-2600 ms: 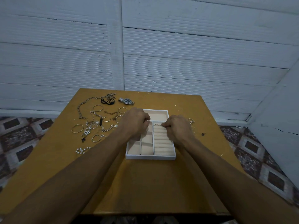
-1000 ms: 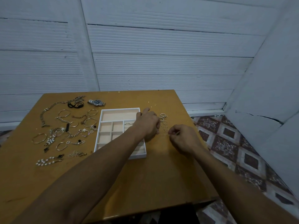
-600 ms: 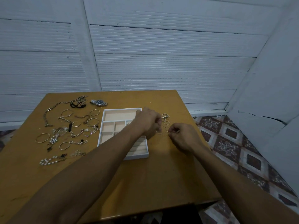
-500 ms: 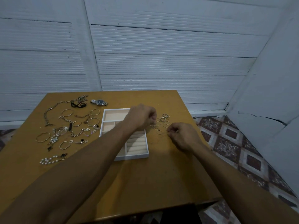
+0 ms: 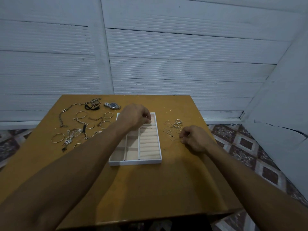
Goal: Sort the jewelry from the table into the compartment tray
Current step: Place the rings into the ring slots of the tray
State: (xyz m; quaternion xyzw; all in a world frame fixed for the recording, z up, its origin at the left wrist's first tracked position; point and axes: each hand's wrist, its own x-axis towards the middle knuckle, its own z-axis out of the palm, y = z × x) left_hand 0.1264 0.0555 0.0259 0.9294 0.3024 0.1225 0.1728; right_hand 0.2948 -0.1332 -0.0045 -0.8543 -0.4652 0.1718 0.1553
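Ring placement: small ring [image 5: 146,116] is being pinched by left hand [image 5: 135,116] over tray's [image 5: 135,162] far end. Among loose rings [image 5: 173,129] right of tray, one is being pinched by right hand [image 5: 195,139]. Advised: ring being lowered upright between rolls.

Tray [image 5: 135,162] between bracelets [image 5: 57,137] and rings [image 5: 173,129]

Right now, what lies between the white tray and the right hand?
Small loose rings lie scattered on the table between the tray and the right hand; the head view shows it.
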